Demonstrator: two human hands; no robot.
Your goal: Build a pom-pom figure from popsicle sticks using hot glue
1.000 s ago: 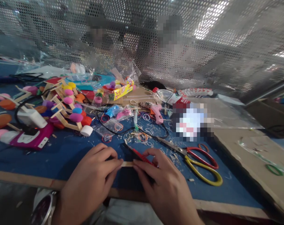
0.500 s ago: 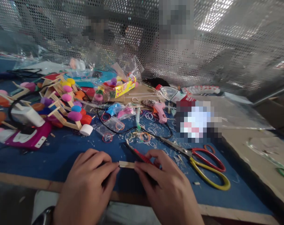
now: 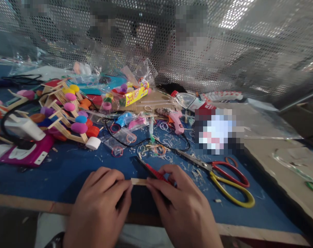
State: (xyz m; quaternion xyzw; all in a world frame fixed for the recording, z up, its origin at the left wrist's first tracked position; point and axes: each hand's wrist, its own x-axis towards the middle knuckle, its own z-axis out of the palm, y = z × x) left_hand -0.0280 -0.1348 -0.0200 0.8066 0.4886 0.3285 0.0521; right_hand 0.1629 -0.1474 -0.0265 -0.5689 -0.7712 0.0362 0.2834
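Both my hands hold a short, pale wooden stick (image 3: 139, 181) level just above the table's front edge. My left hand (image 3: 101, 203) pinches its left end between thumb and fingertips. The right end is pinched by the thumb and index finger of my right hand (image 3: 184, 203). A red tool with a narrow dark tip (image 3: 156, 172) is also tucked in the right hand, pointing up and left; its exact kind is unclear. Right of that hand lie scissors (image 3: 210, 167) with one red and one yellow handle loop.
Stick constructions with coloured foam discs (image 3: 71, 113) crowd the left, beside a purple power strip (image 3: 29, 151). Farther back lie a pink glue gun (image 3: 176, 121), a plastic bottle (image 3: 189, 100) and a yellow package (image 3: 137, 93). Rubber bands and scraps litter the blue table (image 3: 115, 206).
My hands keep their pinch on the wooden stick, nearly in place. The red tool has tilted slightly up and left. The view has shifted a little.
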